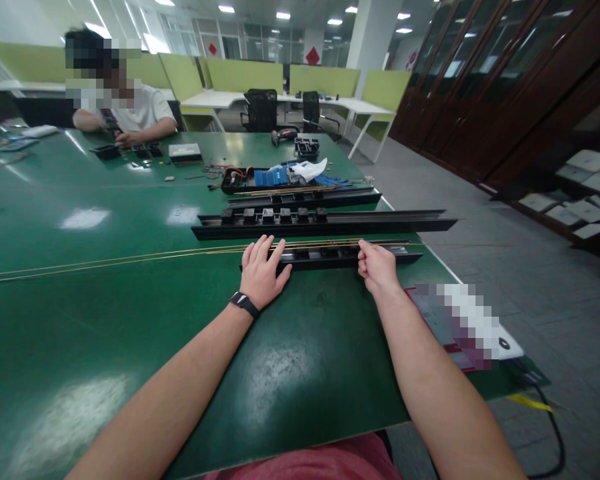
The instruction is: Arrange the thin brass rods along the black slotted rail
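**Both hands on the nearest black rail**

The left hand (263, 270) lies flat, fingers spread, pressing the left end of the short black rail (340, 257) on the green table (105, 320). The right hand (377, 267) is curled closed, pinching the thin brass rods (130, 257) (they run along the rail's top). A longer rail (380, 223) lies just behind.

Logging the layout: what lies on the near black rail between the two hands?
In the head view, thin brass rods run along the near black rail between the left hand and right hand.
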Tool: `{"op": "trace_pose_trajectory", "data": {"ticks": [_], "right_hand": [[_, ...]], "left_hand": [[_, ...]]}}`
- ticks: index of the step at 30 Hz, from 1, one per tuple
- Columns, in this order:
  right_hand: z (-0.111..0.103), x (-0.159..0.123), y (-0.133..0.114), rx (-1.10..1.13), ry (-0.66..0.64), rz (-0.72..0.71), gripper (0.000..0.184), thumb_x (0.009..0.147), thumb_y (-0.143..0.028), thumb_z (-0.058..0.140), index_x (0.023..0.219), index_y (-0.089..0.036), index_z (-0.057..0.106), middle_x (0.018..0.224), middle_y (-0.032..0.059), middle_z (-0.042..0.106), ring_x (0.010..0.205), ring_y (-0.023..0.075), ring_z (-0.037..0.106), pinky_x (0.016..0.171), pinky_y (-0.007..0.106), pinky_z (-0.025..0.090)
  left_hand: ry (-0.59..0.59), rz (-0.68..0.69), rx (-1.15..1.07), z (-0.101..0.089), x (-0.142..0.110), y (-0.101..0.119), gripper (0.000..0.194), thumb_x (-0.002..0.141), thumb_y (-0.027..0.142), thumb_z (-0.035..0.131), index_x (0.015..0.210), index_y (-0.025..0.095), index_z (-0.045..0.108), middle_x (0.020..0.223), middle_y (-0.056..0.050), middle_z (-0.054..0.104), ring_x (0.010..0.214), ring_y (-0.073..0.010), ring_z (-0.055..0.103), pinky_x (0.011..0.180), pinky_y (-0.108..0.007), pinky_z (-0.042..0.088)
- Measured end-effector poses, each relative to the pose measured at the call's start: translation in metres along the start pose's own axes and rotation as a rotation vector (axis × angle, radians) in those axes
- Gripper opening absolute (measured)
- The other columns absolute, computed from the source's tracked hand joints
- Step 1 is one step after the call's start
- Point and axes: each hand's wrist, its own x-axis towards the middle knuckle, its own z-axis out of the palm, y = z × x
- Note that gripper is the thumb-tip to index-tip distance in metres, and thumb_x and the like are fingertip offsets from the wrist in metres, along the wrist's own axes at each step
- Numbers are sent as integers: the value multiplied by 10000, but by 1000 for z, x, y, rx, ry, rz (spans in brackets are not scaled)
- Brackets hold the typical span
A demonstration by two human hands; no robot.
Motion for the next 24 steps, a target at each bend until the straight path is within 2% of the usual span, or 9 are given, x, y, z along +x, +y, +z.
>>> {"op": "trace_pose_trajectory", "data": {"ticks": [24], "right_hand": [[0,0,-2,6,24,3,327,817,-306,796,662,-178,538,553,-40,548,321,42,391,258,145,208]], "left_hand": [[10,8,4,1,0,0,565,965,439,574,1482,213,533,1555,-157,486,1514,-306,362,1261,-504,233]]}}
